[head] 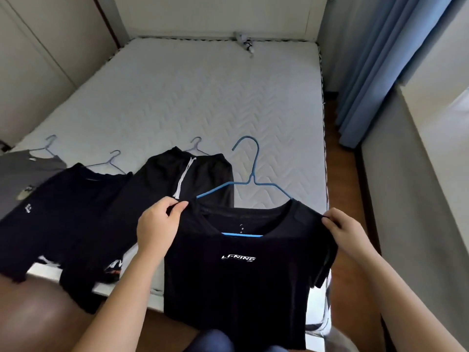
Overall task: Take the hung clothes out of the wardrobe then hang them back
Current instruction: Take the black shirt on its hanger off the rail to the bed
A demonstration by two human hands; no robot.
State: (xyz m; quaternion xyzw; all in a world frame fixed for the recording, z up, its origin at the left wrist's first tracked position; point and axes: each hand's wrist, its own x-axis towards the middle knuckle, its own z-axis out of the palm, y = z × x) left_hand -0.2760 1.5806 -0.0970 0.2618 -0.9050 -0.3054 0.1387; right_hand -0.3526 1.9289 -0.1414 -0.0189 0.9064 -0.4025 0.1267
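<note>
Both hands, left (158,224) and right (346,231), pinch black T-shirt (236,288) shoulders at 6 o'clock; blue hanger (250,174) inside collar; mattress (203,97) toward 12.

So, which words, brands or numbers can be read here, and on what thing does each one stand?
"LI-NING": white print on the chest of the black T-shirt on the blue hanger.
Small marks inside its collar: too small to read.
White logo on the dark shirt on the bed: too blurred to read.
</note>
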